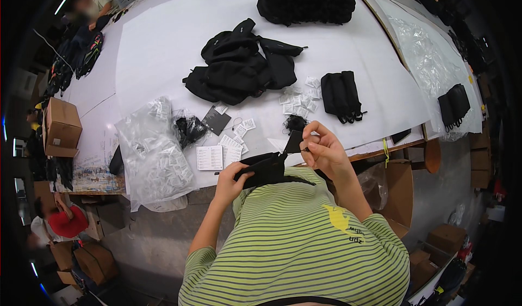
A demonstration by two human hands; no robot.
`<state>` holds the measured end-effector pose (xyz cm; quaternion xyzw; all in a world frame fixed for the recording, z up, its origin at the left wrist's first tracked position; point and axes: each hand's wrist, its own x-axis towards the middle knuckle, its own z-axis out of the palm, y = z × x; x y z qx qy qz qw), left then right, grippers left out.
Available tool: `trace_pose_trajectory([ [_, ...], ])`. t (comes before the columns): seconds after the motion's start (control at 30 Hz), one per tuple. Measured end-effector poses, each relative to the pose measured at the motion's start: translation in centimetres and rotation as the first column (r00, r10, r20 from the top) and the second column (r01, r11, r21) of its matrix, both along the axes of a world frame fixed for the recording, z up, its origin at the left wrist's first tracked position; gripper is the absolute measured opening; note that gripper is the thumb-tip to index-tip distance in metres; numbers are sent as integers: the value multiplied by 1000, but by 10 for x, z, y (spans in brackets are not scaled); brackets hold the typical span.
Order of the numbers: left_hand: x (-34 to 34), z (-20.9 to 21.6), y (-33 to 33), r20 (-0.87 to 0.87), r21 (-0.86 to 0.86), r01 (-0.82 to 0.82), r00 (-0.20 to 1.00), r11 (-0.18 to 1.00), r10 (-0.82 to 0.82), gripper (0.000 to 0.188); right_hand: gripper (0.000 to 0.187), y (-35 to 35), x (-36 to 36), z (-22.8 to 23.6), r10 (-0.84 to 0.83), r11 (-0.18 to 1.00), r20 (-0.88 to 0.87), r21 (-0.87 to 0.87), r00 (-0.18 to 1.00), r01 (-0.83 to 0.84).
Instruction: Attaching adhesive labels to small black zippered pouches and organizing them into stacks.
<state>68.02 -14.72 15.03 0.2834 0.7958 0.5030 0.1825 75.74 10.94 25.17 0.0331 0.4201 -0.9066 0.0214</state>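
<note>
1. at the left, a large clear plastic bag [155, 159] lies on the white surface [152, 61]. it contains many white packets, so this supply seems far from finished.
2. beside it there is a small clear bag [190, 131] with black cords inside. next to it, a dark square card [216, 120] and some white printed labels [210, 158] lie loose, joined to no pouch.
3. the left hand [234, 181] is pinching one black pouch [266, 171] between thumb and fingers. this pouch is close before the person's body, at the near edge of the surface.
4. farther back, a loose heap of black cloth pieces [234, 69] lies without order. i judge that these are waiting, but i cannot be sure.
5. a black tag [294, 141] is between the right end of the pouch and the right hand. the work on this pouch seems to be in the middle, not complete.
6. the right hand [326, 155] has thumb and finger pressed together on a thin dark piece [305, 150]; whether it is a cord, i cannot tell.
7. at the right, three black pouches [341, 95] lie neatly side by side. perhaps they are done, but i see no tag on them.
</note>
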Motion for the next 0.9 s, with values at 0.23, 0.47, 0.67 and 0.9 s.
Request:
trace_pose_trajectory([
  [0.23, -7, 57, -19, 535, 78, 328, 783, 942, -317, 22, 35, 22, -21, -10, 88, 597, -314, 777, 945, 202],
  [0.47, -10, 62, -22, 660, 227, 377, 618, 898, -427, 17, 54, -21, -22, -83, 719, 440, 222, 589, 659, -678],
  [0.67, -5, 55, -35, 730, 238, 155, 622, 959, -282, 15, 52, -14, -17, -92, 734, 429, 33, 752, 679, -501],
  [0.9, -5, 52, -40, 705, 254, -110, 701, 961, -106, 18, 50, -27, -6, -56, 639, 536, 239, 543, 731, -647],
])
